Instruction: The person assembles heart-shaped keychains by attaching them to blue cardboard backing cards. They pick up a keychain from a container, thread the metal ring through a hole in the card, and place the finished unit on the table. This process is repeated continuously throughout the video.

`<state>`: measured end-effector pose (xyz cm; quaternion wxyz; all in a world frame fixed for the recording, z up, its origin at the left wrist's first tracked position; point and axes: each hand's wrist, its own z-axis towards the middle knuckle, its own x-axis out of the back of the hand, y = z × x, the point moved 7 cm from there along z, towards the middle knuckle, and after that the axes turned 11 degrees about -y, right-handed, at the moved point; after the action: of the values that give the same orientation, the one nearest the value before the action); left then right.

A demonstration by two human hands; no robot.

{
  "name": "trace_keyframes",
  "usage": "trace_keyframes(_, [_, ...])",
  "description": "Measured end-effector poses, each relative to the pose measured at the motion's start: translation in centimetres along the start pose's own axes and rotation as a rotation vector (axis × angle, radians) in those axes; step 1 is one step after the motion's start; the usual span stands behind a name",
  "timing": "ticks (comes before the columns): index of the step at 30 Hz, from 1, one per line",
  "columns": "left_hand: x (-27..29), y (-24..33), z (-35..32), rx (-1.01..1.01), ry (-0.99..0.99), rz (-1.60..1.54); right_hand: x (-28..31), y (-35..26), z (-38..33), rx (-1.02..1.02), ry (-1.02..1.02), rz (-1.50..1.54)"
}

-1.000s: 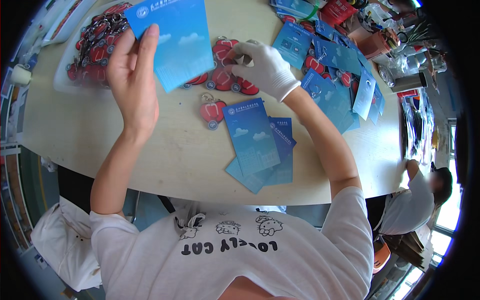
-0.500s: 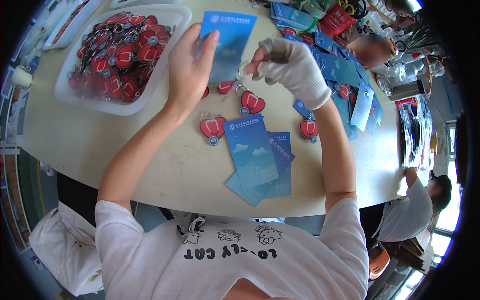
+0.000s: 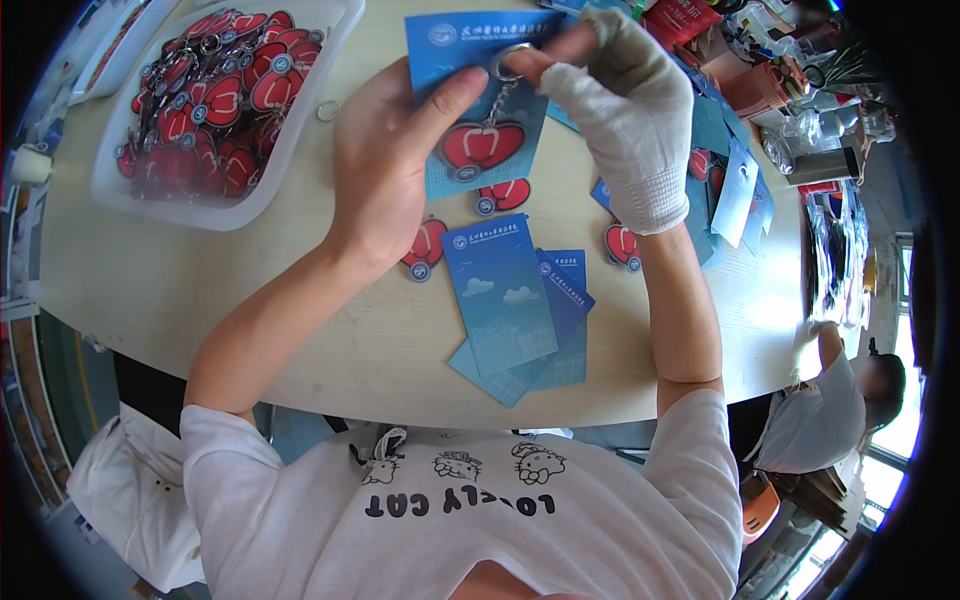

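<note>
My left hand (image 3: pixel 385 165) is closed on a blue printed card (image 3: pixel 432 85), its thumb pressed on the front face. Against that face hangs a red heart-shaped keychain (image 3: pixel 483 148) on a short chain. My right hand (image 3: pixel 632 135), in a white glove with bare fingertips, pinches the keychain's metal split ring (image 3: pixel 510 62) near the card's upper part. The left thumb tip lies close beside the ring. Below the hands, more heart keychains (image 3: pixel 425 245) lie on the table, near a small fanned pile of blue cards (image 3: pixel 498 300).
A white plastic bin (image 3: pixel 268 205) full of red heart keychains stands at the left. Beside it lies a loose metal ring (image 3: pixel 327 111). Blue cards (image 3: pixel 735 195) and a red bag (image 3: pixel 678 18) crowd the right side. Another person (image 3: pixel 825 415) is at the far right.
My right hand has moved up and brought a keychain against the front of the card, which was bare before. The held card and both hands now appear larger and closer.
</note>
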<state>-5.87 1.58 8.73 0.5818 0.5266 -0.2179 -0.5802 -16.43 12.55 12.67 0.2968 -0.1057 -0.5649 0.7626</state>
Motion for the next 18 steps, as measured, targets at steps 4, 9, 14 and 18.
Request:
trace_keyframes(4, [0.2, 0.6, 0.1, -0.053, -0.022, 0.055, -0.4, -1.5, 0.5, -0.1, 0.131, 0.159])
trace_keyframes(9, [-0.5, 0.3, -0.3, -0.11, -0.038, 0.064, -1.0, -1.7, 0.6, -0.173, 0.113, 0.028])
trace_keyframes(14, [-0.6, 0.5, -0.4, -0.088, -0.043, -0.026, -1.4, -2.1, 0.6, -0.072, 0.128, 0.346])
trace_keyframes(18, [-0.5, 0.8, -0.3, -0.08, -0.07, -0.122, -2.4, -2.5, 0.5, -0.135, 0.201, 0.355])
